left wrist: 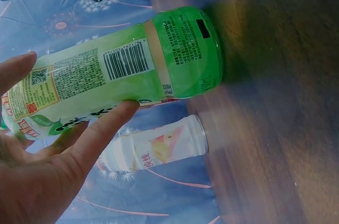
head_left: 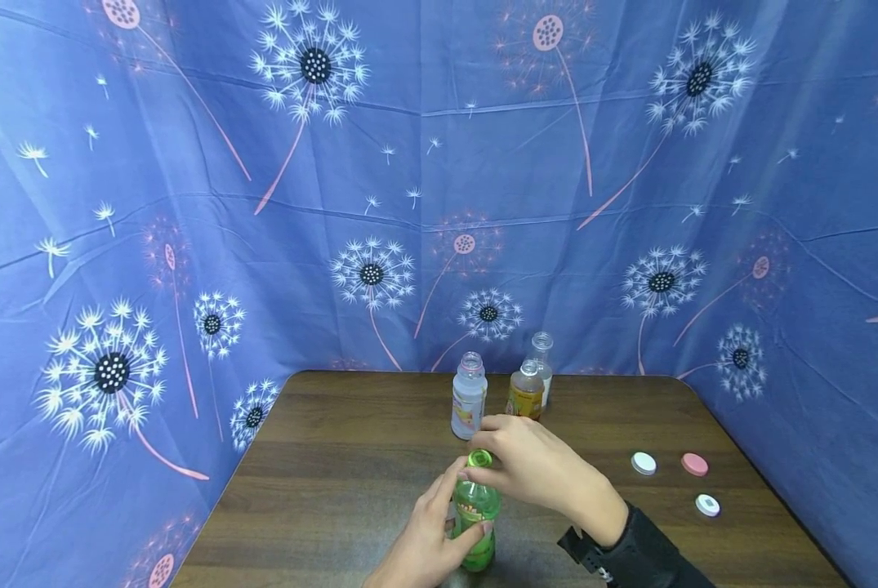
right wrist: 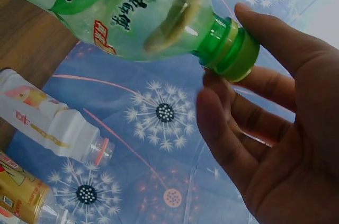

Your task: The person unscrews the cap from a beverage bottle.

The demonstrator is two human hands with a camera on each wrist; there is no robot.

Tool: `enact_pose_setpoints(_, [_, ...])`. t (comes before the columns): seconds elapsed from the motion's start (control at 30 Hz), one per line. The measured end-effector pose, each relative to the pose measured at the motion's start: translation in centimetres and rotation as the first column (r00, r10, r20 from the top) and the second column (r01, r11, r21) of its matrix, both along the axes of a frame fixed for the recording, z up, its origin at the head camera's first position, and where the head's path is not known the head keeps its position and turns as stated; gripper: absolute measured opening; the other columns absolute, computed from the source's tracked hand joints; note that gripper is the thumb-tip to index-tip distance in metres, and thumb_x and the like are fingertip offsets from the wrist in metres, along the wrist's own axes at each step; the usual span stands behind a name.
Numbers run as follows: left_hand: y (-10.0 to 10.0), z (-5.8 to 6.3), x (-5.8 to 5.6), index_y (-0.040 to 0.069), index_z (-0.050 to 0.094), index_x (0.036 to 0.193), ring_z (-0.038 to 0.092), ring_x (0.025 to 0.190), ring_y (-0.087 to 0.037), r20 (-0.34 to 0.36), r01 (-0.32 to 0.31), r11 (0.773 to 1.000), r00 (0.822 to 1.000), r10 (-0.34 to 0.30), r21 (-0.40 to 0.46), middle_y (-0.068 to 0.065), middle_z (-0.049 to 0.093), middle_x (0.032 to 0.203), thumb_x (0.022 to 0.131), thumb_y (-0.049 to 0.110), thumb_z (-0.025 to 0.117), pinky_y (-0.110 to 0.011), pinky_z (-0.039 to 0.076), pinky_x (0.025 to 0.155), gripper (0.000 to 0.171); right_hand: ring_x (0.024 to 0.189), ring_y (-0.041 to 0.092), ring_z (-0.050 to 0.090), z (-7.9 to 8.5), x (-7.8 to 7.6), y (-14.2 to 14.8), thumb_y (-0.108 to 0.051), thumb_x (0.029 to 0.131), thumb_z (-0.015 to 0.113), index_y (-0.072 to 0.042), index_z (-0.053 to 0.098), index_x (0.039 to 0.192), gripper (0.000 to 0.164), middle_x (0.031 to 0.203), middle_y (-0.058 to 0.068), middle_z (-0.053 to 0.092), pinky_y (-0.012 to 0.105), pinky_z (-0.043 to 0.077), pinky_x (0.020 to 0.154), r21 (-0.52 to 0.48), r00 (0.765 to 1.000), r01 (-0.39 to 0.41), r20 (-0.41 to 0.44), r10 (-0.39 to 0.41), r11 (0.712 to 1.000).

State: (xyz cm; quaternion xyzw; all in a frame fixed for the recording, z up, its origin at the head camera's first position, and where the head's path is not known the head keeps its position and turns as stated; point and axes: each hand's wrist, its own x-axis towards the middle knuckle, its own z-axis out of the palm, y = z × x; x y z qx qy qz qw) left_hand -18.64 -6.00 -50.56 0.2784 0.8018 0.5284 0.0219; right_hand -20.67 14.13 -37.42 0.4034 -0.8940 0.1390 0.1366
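Note:
A green plastic drink bottle [head_left: 477, 500] stands upright near the front of the table. My left hand [head_left: 430, 527] holds its body from the left, thumb on one side and fingers on the other; the left wrist view shows the bottle's barcode label [left wrist: 127, 59]. From above and to the right, my right hand [head_left: 534, 464] has its thumb and fingers about the green bottle cap [right wrist: 244, 57], which sits on the neck. The right wrist view shows the thumb against the cap's edge and other fingers beneath it.
Behind the green bottle stand a white bottle [head_left: 469, 400], a bottle with an orange-yellow label [head_left: 525, 398] and a clear-necked bottle [head_left: 542, 347], all uncapped. To the right lie a white cap [head_left: 644, 463], a pink cap [head_left: 694, 464] and another white cap [head_left: 707, 505]. A blue dandelion-print cloth [head_left: 424, 180] surrounds the wooden table [head_left: 321, 482].

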Motion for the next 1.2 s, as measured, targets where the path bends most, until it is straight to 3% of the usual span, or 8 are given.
enact_pose_setpoints(0.17, [-0.1, 0.0, 0.0, 0.026, 0.023, 0.167, 0.057, 0.133, -0.042, -0.018, 0.000, 1.000, 1.000, 0.000, -0.008, -0.018, 0.036, 0.166, 0.100, 0.043, 0.071, -0.040, 0.065, 0.079, 0.084, 0.057, -0.007, 0.037, -0.2, 0.0, -0.1, -0.055, 0.095, 0.073, -0.021, 0.076, 0.093, 0.034, 0.075, -0.013, 0.054, 0.014, 0.035, 0.050, -0.037, 0.999, 0.046, 0.008, -0.046, 0.998])
enact_pose_setpoints(0.3, [-0.1, -0.1, 0.0, 0.022, 0.023, 0.167, 0.056, 0.133, -0.043, -0.001, -0.006, 1.000, 1.000, 0.006, -0.010, -0.019, 0.036, 0.166, 0.100, 0.044, 0.070, -0.041, 0.065, 0.081, 0.085, 0.075, -0.003, 0.057, 0.3, 0.2, 0.4, -0.059, 0.096, 0.068, -0.022, 0.076, 0.118, 0.044, 0.104, -0.011, 0.067, 0.018, 0.050, 0.064, -0.053, 0.998, 0.006, 0.064, -0.002, 0.999])
enact_pose_setpoints(0.4, [0.0, -0.1, 0.0, 0.024, 0.023, 0.167, 0.058, 0.131, -0.042, 0.000, -0.010, 1.000, 1.000, 0.010, -0.008, -0.020, 0.040, 0.162, 0.100, 0.043, 0.071, -0.039, 0.064, 0.080, 0.084, 0.110, 0.007, 0.066, 0.9, 0.2, 1.0, -0.043, 0.098, 0.074, -0.024, 0.071, 0.132, 0.039, 0.133, -0.008, 0.066, 0.028, 0.059, 0.088, -0.042, 0.989, -0.100, 0.110, 0.104, 0.994])
enact_pose_setpoints(0.5, [-0.1, -0.1, 0.0, 0.022, 0.022, 0.167, 0.059, 0.130, -0.041, -0.009, -0.007, 1.000, 1.000, 0.007, -0.004, -0.021, 0.042, 0.160, 0.101, 0.040, 0.071, -0.036, 0.064, 0.079, 0.085, 0.131, 0.015, 0.060, 1.5, 0.0, 1.5, -0.011, 0.095, 0.075, -0.023, 0.073, 0.130, 0.038, 0.142, -0.005, 0.064, 0.030, 0.057, 0.099, -0.038, 0.961, -0.242, 0.126, 0.245, 0.970])
enact_pose_setpoints(0.67, [-0.1, -0.1, 0.2, 0.020, 0.025, 0.166, 0.057, 0.132, -0.041, -0.027, -0.007, 1.000, 1.000, 0.007, 0.005, -0.019, 0.042, 0.160, 0.101, 0.037, 0.071, -0.034, 0.063, 0.080, 0.082, 0.124, 0.014, 0.064, 1.8, -0.4, 1.7, 0.013, 0.086, 0.067, -0.019, 0.079, 0.119, 0.047, 0.130, -0.003, 0.071, 0.021, 0.056, 0.092, -0.020, 0.925, -0.360, 0.119, 0.360, 0.933])
enact_pose_setpoints(0.83, [0.0, -0.1, 0.2, 0.032, 0.024, 0.166, 0.060, 0.130, -0.036, -0.041, -0.006, 1.000, 0.999, 0.007, 0.016, -0.016, 0.045, 0.158, 0.100, 0.036, 0.072, -0.032, 0.063, 0.081, 0.081, 0.117, 0.011, 0.065, 2.1, -0.4, 1.6, 0.013, 0.089, 0.066, -0.017, 0.081, 0.115, 0.042, 0.122, -0.004, 0.074, 0.020, 0.056, 0.091, 0.011, 0.938, -0.318, 0.152, 0.312, 0.948])
enact_pose_setpoints(0.97, [0.0, 0.0, 0.3, 0.027, 0.023, 0.167, 0.058, 0.132, -0.039, -0.037, -0.018, 1.000, 0.999, 0.019, 0.009, -0.019, 0.043, 0.159, 0.100, 0.037, 0.072, -0.031, 0.062, 0.081, 0.084, 0.115, 0.009, 0.063, 2.3, -0.3, 1.5, 0.007, 0.093, 0.068, -0.017, 0.080, 0.118, 0.036, 0.122, -0.006, 0.073, 0.021, 0.056, 0.090, 0.021, 0.947, -0.264, 0.195, 0.255, 0.964])
enact_pose_setpoints(1.2, [0.1, -0.2, 0.2, 0.032, 0.025, 0.165, 0.061, 0.127, -0.030, -0.059, -0.010, 1.000, 0.998, 0.011, 0.025, -0.016, 0.047, 0.156, 0.100, 0.034, 0.073, -0.028, 0.061, 0.079, 0.081, 0.101, 0.004, 0.060, 2.0, -0.3, 1.3, -0.013, 0.096, 0.077, -0.019, 0.081, 0.116, 0.021, 0.111, -0.009, 0.070, 0.018, 0.055, 0.084, 0.057, 0.970, -0.229, 0.100, 0.222, 0.972])
